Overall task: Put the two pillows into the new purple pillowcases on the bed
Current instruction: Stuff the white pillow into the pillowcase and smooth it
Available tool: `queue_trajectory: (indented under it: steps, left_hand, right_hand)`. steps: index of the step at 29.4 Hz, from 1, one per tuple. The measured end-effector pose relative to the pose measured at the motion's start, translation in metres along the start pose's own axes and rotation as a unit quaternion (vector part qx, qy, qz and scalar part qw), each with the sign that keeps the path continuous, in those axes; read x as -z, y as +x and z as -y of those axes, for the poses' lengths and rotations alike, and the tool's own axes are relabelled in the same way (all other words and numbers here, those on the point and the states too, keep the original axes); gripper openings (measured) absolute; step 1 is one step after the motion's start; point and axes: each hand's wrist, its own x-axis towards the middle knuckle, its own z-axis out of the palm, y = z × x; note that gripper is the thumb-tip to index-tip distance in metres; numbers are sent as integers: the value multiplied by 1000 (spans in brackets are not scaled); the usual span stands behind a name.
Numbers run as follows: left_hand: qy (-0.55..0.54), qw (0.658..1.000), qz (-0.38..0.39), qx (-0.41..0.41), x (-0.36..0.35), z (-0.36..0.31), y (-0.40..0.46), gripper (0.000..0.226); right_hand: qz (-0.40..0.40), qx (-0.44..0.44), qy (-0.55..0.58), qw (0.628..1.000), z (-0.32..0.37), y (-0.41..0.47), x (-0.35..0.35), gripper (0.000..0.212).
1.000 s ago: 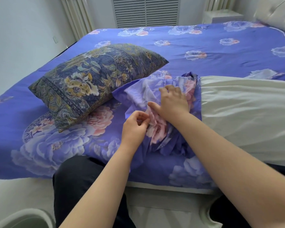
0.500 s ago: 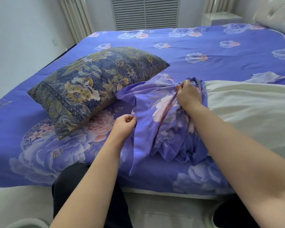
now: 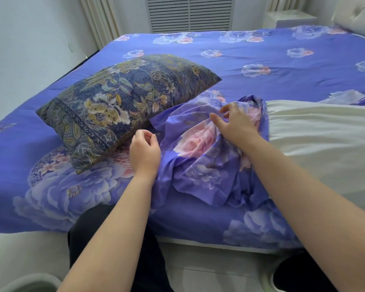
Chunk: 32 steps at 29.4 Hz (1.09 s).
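A crumpled purple pillowcase (image 3: pixel 200 157) with pink roses lies on the bed's near side. My right hand (image 3: pixel 238 125) rests palm-down on its bunched top, thumb and forefinger spread. My left hand (image 3: pixel 144 152) hovers at the case's left edge, fingers loosely curled, holding nothing. The bare white pillow (image 3: pixel 325 144) lies right of the case, its left end against the fabric. A second pillow (image 3: pixel 124 106), in a dark blue and gold floral cover, leans at the left. A pale folded purple cloth (image 3: pixel 346 96) shows beyond the white pillow.
The bed (image 3: pixel 261 51) carries a purple floral sheet. A tufted headboard (image 3: pixel 358 13) and a white nightstand (image 3: pixel 289 17) stand at the far right, and a slatted radiator cover (image 3: pixel 190 13) is behind. A white bin (image 3: pixel 30 283) stands by my knees.
My left hand has let go of the pillowcase's edge. My right hand has loosened its grip and shifted left and nearer over the fabric, which now lies spread with a pink rose showing.
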Motion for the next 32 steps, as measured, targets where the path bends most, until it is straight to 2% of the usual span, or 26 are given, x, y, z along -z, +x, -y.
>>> queue_trajectory:
  steps: [1,2,5,7,10,12,14,16,19,21,24,26,28,30,32]
  left_hand:
    - [-1,1000,-16,-24,8,-6,-6,13]
    - [13,999,-2,-45,13,-11,-12,18]
    - [88,985,129,-73,17,-20,-28,26]
    - [74,976,192,-74,14,-18,-31,20]
    - [-6,968,240,-79,12,-17,-27,8]
    - [-49,961,263,-72,14,-18,-22,4]
    - [-54,954,289,-64,16,-19,-18,8]
    - [-30,946,313,-72,14,-21,-13,17]
    - [28,937,334,-99,3,-26,-4,21]
    - [91,929,338,-118,-6,-31,5,17]
    - [179,909,350,-137,-18,-41,15,36]
    - [207,900,357,-140,-26,-46,15,39]
    - [221,894,360,-150,-33,-50,13,34]
    - [216,897,352,-159,-37,-51,11,27]
    - [172,916,331,-149,-38,-54,14,16]
  right_hand:
    - [-9,14,4,1000,4,-10,0,53]
    - [-11,25,-7,1000,8,-22,-1,59]
    - [-53,54,-81,994,17,-64,-14,66]
    - [-101,127,-108,981,19,-93,-27,59]
    - [-99,285,-181,936,4,-119,-50,39]
    - [-100,327,-235,910,-11,-121,-60,24]
    - [-137,369,-244,886,-21,-115,-59,8]
    - [-149,452,-232,849,-21,-109,-54,8]
    - [-93,551,-237,794,-14,-106,-51,20]
    - [-53,553,-266,788,-10,-107,-57,22]
    - [-28,490,-325,808,-10,-112,-68,5]
    - [-31,443,-357,822,-10,-118,-74,18]
    - [-57,411,-354,838,-7,-123,-76,7]
    - [-68,386,-336,857,-4,-124,-76,12]
    - [-63,372,-293,879,3,-120,-76,14]
